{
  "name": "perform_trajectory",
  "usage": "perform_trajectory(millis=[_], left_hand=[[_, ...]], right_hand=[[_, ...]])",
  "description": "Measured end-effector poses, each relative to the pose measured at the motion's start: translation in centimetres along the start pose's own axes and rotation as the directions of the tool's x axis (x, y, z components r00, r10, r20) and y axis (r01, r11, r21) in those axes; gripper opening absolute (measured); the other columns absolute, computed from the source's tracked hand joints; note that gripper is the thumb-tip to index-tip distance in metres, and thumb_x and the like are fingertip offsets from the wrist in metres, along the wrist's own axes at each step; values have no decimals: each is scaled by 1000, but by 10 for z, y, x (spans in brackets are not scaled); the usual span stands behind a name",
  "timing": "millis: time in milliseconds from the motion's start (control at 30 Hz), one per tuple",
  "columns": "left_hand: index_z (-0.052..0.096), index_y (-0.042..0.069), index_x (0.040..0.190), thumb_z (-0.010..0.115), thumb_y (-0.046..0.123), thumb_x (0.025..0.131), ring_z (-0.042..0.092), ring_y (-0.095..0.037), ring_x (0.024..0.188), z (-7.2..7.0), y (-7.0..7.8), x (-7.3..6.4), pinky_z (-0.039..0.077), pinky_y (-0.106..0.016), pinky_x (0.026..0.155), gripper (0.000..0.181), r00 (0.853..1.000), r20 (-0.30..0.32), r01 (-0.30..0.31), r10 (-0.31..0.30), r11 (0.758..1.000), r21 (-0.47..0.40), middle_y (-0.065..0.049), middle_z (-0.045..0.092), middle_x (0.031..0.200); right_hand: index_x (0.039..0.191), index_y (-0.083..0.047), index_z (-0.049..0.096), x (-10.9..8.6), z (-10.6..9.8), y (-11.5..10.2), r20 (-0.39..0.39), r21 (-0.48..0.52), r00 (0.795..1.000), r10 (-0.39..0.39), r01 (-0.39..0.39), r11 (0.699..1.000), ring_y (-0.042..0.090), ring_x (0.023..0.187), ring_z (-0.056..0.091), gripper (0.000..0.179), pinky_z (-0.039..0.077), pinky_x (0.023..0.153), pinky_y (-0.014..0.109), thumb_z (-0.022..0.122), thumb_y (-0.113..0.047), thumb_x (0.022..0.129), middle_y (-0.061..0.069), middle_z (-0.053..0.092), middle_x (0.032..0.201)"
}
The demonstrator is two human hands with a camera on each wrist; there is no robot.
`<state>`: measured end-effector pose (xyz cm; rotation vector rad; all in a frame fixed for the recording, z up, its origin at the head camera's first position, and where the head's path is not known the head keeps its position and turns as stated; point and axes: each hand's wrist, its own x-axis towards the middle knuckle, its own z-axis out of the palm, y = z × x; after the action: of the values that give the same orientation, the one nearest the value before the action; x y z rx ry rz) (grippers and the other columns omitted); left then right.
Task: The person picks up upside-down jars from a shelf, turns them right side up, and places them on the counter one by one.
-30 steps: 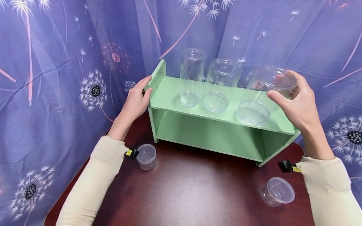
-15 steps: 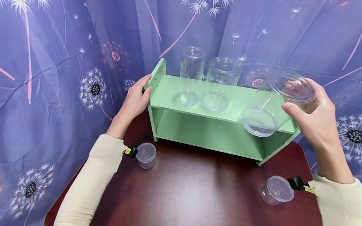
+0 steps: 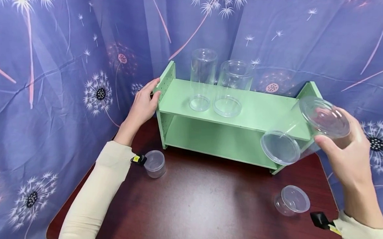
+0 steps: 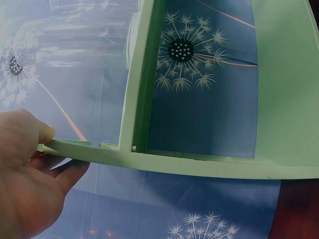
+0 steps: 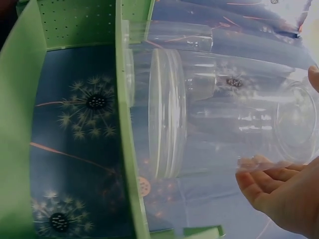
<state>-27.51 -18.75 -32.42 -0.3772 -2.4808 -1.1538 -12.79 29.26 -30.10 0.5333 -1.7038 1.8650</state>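
In the head view my right hand (image 3: 352, 153) grips a wide clear plastic jar (image 3: 292, 126) near its upper end. The jar tilts, its lower rim out in front of the shelf's right part; in the right wrist view fingers and thumb are around the jar (image 5: 224, 119). My left hand (image 3: 142, 103) holds the left side panel of the green two-level shelf (image 3: 261, 108), thumb on one face and fingers on the other, as the left wrist view also shows. Two clear jars, a tall narrow jar (image 3: 203, 77) and a wider jar (image 3: 233, 87), stand on the top board.
On the dark red table (image 3: 201, 204) a small clear cup (image 3: 155, 164) stands near my left wrist. Another small clear cup (image 3: 291, 200), tilted in look, is at the right, close to my right wrist. A blue dandelion-patterned curtain (image 3: 118, 25) hangs behind the shelf.
My right hand has moved right and toward me, carrying the wide jar off the top board and tilting it. The left hand stays on the side panel.
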Motion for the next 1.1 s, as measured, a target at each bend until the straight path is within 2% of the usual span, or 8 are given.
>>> perform_trajectory(millis=[67,200,300,400,567,700,833,1100], left_hand=[[44,5,156,53,14,107,38,-26,148,1,0,0,31,-42,121,51,1000,-6,3,-3,1000,2,-13,43,160],[44,7,157,53,15,108,46,-26,141,1,1,-2,40,-43,112,51,1000,-10,12,-12,1000,-4,-10,42,161],[44,6,157,53,14,107,54,-29,127,1,2,-2,42,-45,101,51,1000,-9,13,-13,1000,-12,-10,42,161],[44,5,156,53,14,107,53,-30,131,2,3,-2,42,-45,105,51,1000,-14,7,-7,1000,-11,-12,43,160],[44,4,156,52,13,107,42,-29,145,4,1,-3,38,-47,115,51,999,-31,-19,20,1000,9,-13,44,160],[44,4,156,51,12,107,40,-29,146,6,0,-3,35,-47,118,50,999,-45,-27,27,1000,2,-14,44,159],[46,4,155,52,12,107,38,-28,148,6,-1,-2,29,-46,121,49,999,-49,-25,24,999,-20,-15,45,158],[48,10,155,54,17,106,38,-25,148,5,-2,-2,30,-46,121,50,999,-43,14,-16,998,-54,-10,46,159]], right_hand=[[144,8,50,-9,-4,2,-22,26,999,30,-29,999,22,119,63,67,49,97,19,66,24,81,19,67,132],[146,8,48,-29,-12,9,-60,62,994,90,-86,994,20,115,66,67,51,96,19,70,20,84,17,67,132],[147,6,49,-44,-16,12,-96,67,985,146,-140,988,18,106,70,66,53,91,19,71,16,86,15,68,130],[148,6,48,-57,-19,16,-105,80,981,164,-156,985,18,98,73,65,54,88,19,70,15,88,16,68,130],[148,6,47,-74,-24,26,-115,98,979,168,-157,983,18,99,73,62,54,90,19,60,22,89,15,67,131],[149,0,49,-90,-22,32,-149,18,965,217,-216,976,13,99,73,64,55,86,16,55,24,89,8,70,127],[151,-3,48,-105,-16,37,-159,-24,952,261,-268,963,10,101,71,66,55,83,16,55,22,91,4,70,127],[150,-5,48,-130,2,56,-187,-23,928,322,-332,943,8,101,71,62,52,88,16,54,20,94,-1,70,126]])
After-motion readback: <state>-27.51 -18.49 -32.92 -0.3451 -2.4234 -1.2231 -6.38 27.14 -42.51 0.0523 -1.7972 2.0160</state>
